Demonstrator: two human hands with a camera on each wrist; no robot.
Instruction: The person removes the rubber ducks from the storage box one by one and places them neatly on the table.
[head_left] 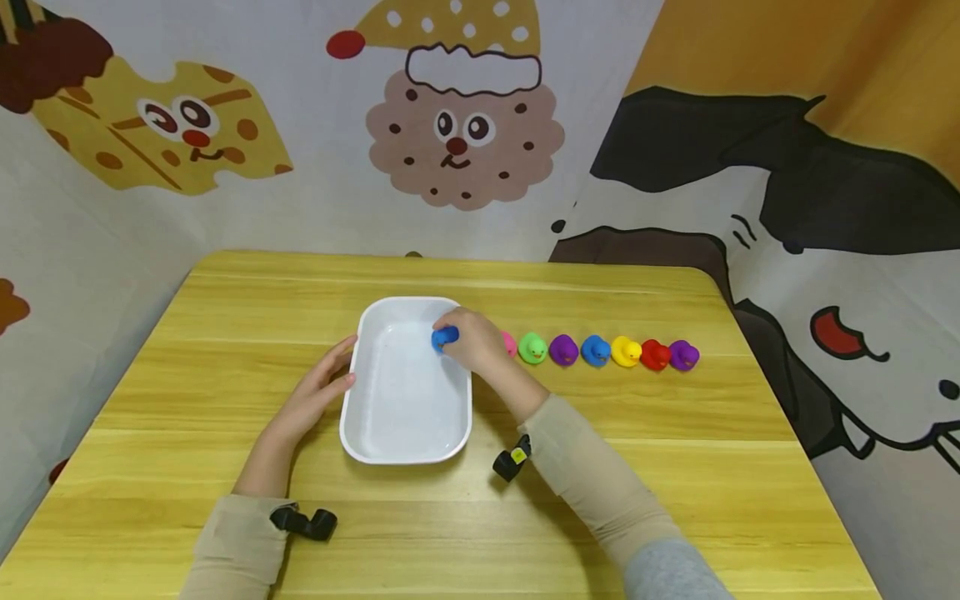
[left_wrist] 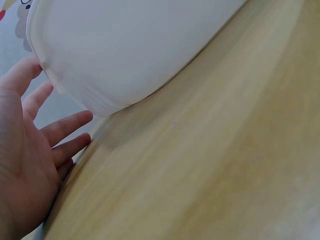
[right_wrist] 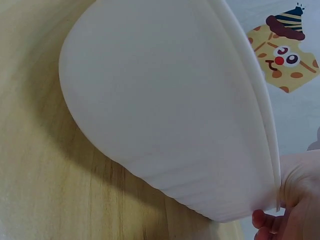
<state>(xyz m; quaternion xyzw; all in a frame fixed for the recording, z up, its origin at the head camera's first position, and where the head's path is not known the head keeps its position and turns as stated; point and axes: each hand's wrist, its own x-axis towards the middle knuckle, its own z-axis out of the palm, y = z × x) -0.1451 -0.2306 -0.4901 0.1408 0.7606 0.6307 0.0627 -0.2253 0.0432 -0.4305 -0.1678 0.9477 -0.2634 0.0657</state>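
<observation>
A white rectangular tray [head_left: 407, 392] stands on the wooden table, its inside bare apart from what my right hand holds at its edge. My right hand [head_left: 477, 342] reaches over the tray's far right rim and pinches a blue toy duck [head_left: 442, 337]. In the right wrist view that hand [right_wrist: 299, 200] shows at the tray's rim, and the duck is hidden. Along the left rim rests my left hand [head_left: 313, 393], fingers extended. The left wrist view shows its spread fingers [left_wrist: 70, 125] touching the tray's outer wall.
Right of the tray runs a row of several toy ducks: pink [head_left: 509, 343], partly behind my right hand, green [head_left: 532, 348], purple [head_left: 563, 350], blue [head_left: 596, 351], yellow [head_left: 626, 352], red [head_left: 656, 355] and purple [head_left: 684, 356]. A cartoon-printed cloth [head_left: 300, 221] hangs behind the table.
</observation>
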